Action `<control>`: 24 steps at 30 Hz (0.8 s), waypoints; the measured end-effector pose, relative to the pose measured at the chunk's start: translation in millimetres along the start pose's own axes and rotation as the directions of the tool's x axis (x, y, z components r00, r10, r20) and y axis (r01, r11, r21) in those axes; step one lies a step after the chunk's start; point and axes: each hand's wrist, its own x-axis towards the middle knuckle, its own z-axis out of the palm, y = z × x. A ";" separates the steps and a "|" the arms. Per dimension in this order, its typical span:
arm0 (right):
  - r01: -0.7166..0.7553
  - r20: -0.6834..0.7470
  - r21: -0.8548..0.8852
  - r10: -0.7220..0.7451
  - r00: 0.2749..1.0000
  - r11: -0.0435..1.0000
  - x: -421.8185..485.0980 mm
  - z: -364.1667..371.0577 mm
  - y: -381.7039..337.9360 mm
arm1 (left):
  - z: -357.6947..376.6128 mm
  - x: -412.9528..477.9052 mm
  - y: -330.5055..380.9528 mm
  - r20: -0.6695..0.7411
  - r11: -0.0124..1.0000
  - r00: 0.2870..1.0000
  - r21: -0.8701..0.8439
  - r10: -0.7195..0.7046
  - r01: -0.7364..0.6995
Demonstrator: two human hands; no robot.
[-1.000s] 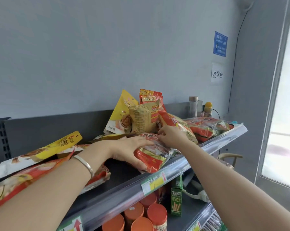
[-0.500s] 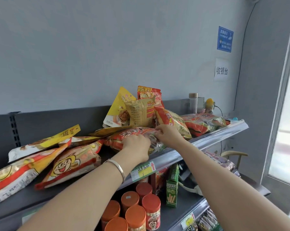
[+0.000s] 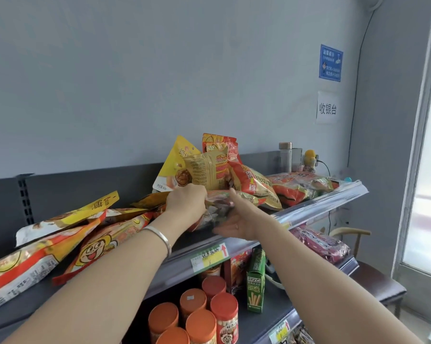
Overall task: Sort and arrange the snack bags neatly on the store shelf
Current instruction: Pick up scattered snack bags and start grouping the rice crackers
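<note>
On the top shelf [image 3: 316, 207] both my hands hold one red and clear snack bag [image 3: 215, 209], tilted up on its edge. My left hand [image 3: 185, 202] grips its top left end. My right hand [image 3: 236, 219] supports its right side and underside. Behind it lean a yellow bag [image 3: 176, 167], a tan bag [image 3: 205, 170] and a red and gold bag [image 3: 252, 182]. More red bags [image 3: 301, 186] lie to the right. At the left lies a loose heap of bags, among them an orange cartoon-face bag [image 3: 97, 249].
The shelf below holds several orange-lidded jars [image 3: 199, 316], a green stick-snack box [image 3: 255, 279] and a dark red bag [image 3: 318, 244]. A bottle [image 3: 285, 157] stands at the top shelf's back right. A wooden chair [image 3: 358, 244] and a window are at the right.
The red and clear bag, lying flat a second ago, has been lifted and tipped up. My left hand moved right to its top; my right hand dropped under its right side.
</note>
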 end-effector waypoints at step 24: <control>0.393 -0.204 -0.217 -0.436 0.877 0.893 -71.9 -51.5 -46.8 | -5.4 6.7 22.8 0.153 0.498 0.987 -0.860 0.048 0.109</control>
